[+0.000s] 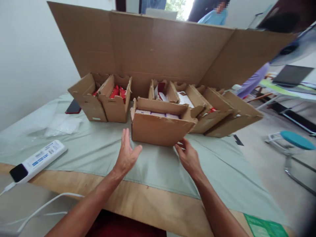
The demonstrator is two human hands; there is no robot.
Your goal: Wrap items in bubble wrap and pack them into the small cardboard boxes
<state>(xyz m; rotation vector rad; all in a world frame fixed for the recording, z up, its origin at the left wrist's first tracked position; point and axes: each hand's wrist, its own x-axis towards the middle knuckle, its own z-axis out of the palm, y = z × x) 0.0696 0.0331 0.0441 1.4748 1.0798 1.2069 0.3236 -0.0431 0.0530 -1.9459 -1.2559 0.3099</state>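
Observation:
In front of me a cardboard bin stands sideways on the cloth, with white and purple small boxes showing inside. My right hand is at its lower right corner, fingers slightly bent and apart; whether they touch the cardboard I cannot tell. My left hand is held just off the bin's left end, fingers straight, thumb spread, nothing in it. Behind the bin a row of upright cardboard bins holds other goods; red packets lie in one on the left.
A tall cardboard panel rises behind the bins. On the left lie a white power bank-like device with a cable, clear plastic wrap and a dark phone. A blue stool stands right; a person is beyond the panel.

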